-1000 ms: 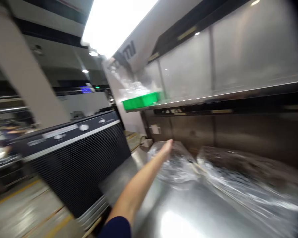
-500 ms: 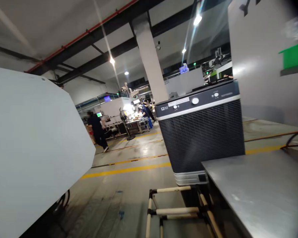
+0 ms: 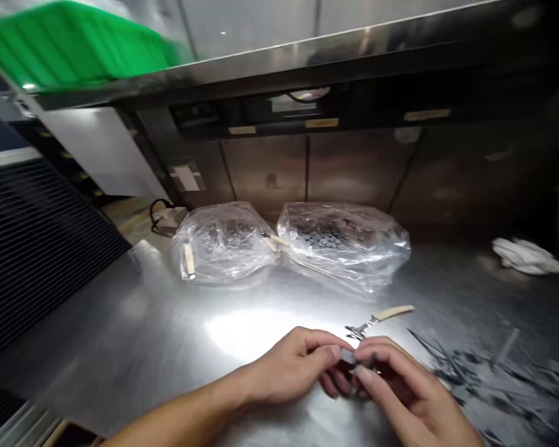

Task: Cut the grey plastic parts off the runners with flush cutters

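1. You are holding a small grey part (image 3: 348, 356) just on the near side of the pale-handled pliers (image 3: 394, 311); your fingers are covering much of it, so its full shape is not showing.
2. Your left hand (image 3: 291, 369) is pinching the part between thumb and fingers, nearer and to the left of the pliers.
3. Your right hand (image 3: 412, 394) is closing its thumb and fingers on the part from the other side, directly on the near side of the pliers; the two hands are meeting at the part.
4. The pliers are lying on the metal worktop (image 3: 144, 347), their handle pointing right; whether your right fingers are touching them, you cannot tell from here.
5. Dark, thin pieces (image 3: 484, 379) are lying scattered to the right of the pliers, blurred together.
6. Beyond the pliers and slightly left, a clear bag (image 3: 349, 245) is holding many small dark pieces; a second bag (image 3: 223, 248), farther left of the pliers, is also holding dark pieces.
7. A crumpled white cloth (image 3: 526, 256) is resting beyond the pliers, well to the right.
8. A green bin (image 3: 84, 46) is sitting on the shelf (image 3: 270, 62), high beyond the pliers and far left.
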`<state>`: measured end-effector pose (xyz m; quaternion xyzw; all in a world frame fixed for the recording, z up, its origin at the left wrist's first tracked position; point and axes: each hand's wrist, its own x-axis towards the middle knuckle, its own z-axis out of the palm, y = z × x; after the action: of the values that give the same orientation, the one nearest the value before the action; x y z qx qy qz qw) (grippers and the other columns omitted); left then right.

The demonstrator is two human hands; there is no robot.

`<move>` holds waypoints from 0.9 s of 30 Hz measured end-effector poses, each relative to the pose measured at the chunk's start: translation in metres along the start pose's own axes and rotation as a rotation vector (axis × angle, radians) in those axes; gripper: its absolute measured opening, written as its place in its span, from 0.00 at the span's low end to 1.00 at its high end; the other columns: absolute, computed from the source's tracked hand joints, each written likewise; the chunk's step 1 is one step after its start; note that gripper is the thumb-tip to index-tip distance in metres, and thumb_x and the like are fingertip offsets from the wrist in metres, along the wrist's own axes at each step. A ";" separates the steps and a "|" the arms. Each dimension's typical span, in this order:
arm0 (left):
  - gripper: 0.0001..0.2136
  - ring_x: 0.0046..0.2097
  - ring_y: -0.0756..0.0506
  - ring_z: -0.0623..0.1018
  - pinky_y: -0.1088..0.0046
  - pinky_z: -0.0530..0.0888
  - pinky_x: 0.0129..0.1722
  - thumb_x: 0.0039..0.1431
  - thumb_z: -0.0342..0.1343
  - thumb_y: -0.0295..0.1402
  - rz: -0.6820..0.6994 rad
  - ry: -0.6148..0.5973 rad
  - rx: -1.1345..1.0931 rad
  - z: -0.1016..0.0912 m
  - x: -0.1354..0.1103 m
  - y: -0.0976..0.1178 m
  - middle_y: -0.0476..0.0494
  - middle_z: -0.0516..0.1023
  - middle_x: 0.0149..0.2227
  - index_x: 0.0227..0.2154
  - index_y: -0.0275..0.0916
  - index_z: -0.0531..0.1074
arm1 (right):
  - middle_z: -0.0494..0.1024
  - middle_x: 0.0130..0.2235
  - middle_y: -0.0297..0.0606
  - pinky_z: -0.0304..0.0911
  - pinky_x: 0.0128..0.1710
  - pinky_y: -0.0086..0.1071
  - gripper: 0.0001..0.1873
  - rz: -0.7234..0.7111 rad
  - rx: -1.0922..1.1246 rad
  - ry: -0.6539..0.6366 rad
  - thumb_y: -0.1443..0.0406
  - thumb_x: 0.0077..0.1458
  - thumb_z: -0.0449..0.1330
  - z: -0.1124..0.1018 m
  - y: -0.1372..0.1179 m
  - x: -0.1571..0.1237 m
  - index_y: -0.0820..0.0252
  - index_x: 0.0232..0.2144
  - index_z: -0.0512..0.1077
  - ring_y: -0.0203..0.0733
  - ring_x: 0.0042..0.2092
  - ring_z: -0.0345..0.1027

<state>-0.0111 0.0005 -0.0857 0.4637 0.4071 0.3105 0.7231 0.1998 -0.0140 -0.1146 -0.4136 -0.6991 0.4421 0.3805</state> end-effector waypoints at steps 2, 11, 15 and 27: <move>0.21 0.32 0.47 0.80 0.71 0.76 0.34 0.58 0.63 0.50 -0.001 0.015 0.021 -0.003 -0.003 0.003 0.42 0.80 0.30 0.43 0.35 0.81 | 0.79 0.39 0.35 0.73 0.37 0.27 0.09 0.035 0.092 -0.019 0.57 0.67 0.58 0.000 -0.009 0.005 0.51 0.45 0.74 0.38 0.36 0.75; 0.16 0.31 0.47 0.79 0.71 0.76 0.34 0.57 0.68 0.42 -0.006 0.155 0.057 0.001 -0.002 0.005 0.44 0.82 0.28 0.42 0.36 0.81 | 0.77 0.41 0.38 0.71 0.40 0.32 0.07 -0.083 -0.020 -0.067 0.66 0.65 0.55 -0.006 -0.018 0.013 0.56 0.43 0.72 0.39 0.40 0.74; 0.14 0.31 0.47 0.79 0.70 0.77 0.36 0.57 0.68 0.41 -0.016 0.157 0.058 -0.001 0.000 0.005 0.43 0.82 0.28 0.41 0.36 0.82 | 0.77 0.39 0.35 0.70 0.38 0.31 0.07 -0.086 -0.109 -0.033 0.68 0.62 0.57 -0.006 -0.019 0.016 0.56 0.42 0.73 0.38 0.38 0.74; 0.07 0.35 0.48 0.80 0.75 0.77 0.36 0.55 0.69 0.29 -0.035 0.370 -0.293 -0.006 0.000 0.017 0.43 0.83 0.35 0.32 0.36 0.76 | 0.76 0.58 0.44 0.78 0.47 0.36 0.26 -0.268 -0.724 0.115 0.63 0.65 0.57 -0.029 -0.012 -0.021 0.50 0.65 0.64 0.53 0.54 0.77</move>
<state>-0.0175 0.0099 -0.0718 0.2817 0.4913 0.4336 0.7009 0.2312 -0.0276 -0.0976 -0.4501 -0.8353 0.0892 0.3030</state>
